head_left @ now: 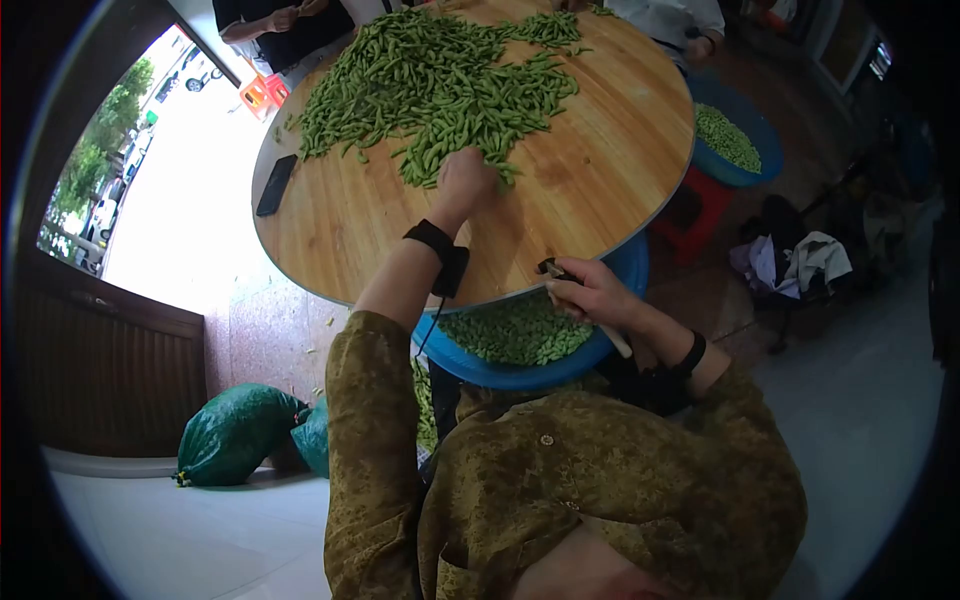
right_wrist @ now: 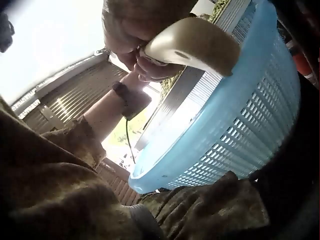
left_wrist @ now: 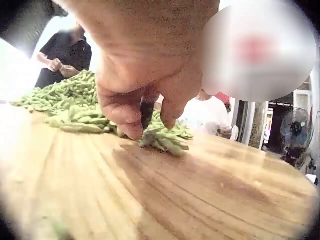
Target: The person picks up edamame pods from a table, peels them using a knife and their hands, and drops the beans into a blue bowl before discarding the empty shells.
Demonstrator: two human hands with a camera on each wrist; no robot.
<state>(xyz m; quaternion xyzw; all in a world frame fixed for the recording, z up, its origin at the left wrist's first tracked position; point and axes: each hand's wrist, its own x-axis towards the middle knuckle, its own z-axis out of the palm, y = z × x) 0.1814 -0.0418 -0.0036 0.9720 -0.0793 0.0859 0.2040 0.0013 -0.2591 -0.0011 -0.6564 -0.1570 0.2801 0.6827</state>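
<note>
A large heap of green pods (head_left: pixel 420 80) lies on the round wooden table (head_left: pixel 600 150). At its near edge my left hand (head_left: pixel 468 178) reaches down; in the left wrist view the fingers of that hand (left_wrist: pixel 145 95) bend down among pods, and whether they pinch one is hidden. By the table's near rim my right hand (head_left: pixel 600 292) grips a tool with a pale handle (right_wrist: pixel 192 45), its dark end (head_left: pixel 548 267) showing past the thumb. Below that hand, a blue basket (head_left: pixel 470 370) holds shelled green beans (head_left: pixel 520 335).
A dark phone (head_left: pixel 276 185) lies at the table's left edge. Two other people stand or sit across the table. Another blue basin (head_left: pixel 765 140) of beans rests on a red stool (head_left: pixel 700 215) at right. Green sacks (head_left: pixel 235 430) lie on the floor at left.
</note>
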